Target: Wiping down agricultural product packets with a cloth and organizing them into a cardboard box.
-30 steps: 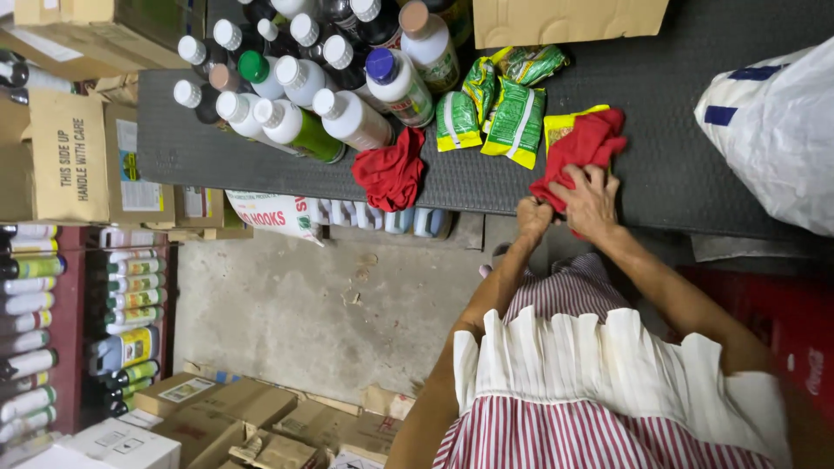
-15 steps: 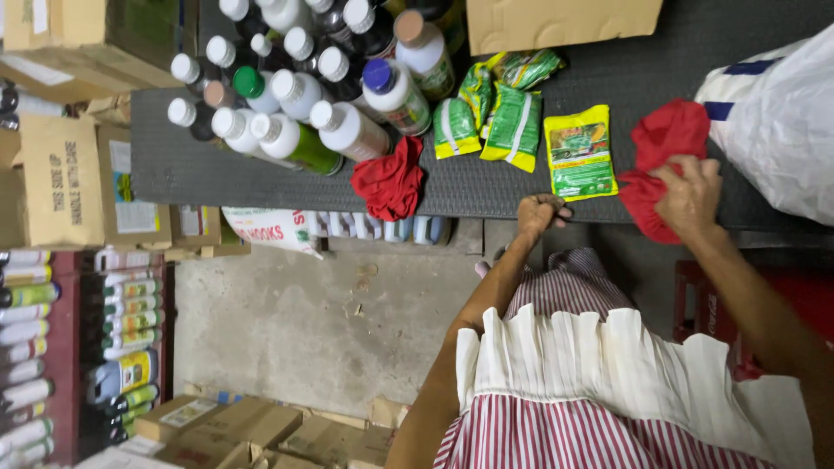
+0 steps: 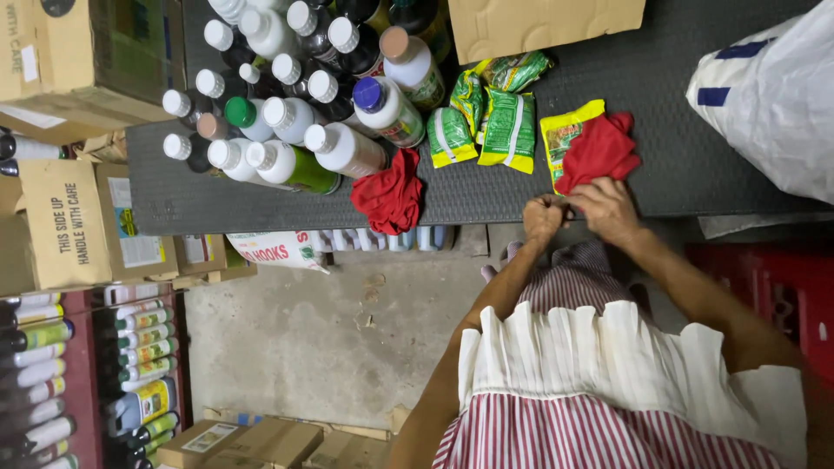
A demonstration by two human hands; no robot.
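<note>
Fingers first: your left hand [image 3: 545, 217] is curled nearly closed at the table [image 3: 261, 195] edge, and your right hand [image 3: 605, 207] is pinching the near edge of the red rag [image 3: 599, 152]. Can't tell whether the left actually has cloth in it.

That rag sits bunched on top of the yellow packet [image 3: 563, 132], close to the edge. It's soft, limp and light, so it'll sag and fold however you grab it; take a hem or corner. The packet looks like glossy film, so probably slippery, and thin enough to crinkle.

Further out there's a second rag [image 3: 391, 193], crumpled, then green packets [image 3: 508, 128], then smooth hard plastic bottles [image 3: 343, 149] lying packed together. Cardboard box [image 3: 543, 24] at the back.
</note>
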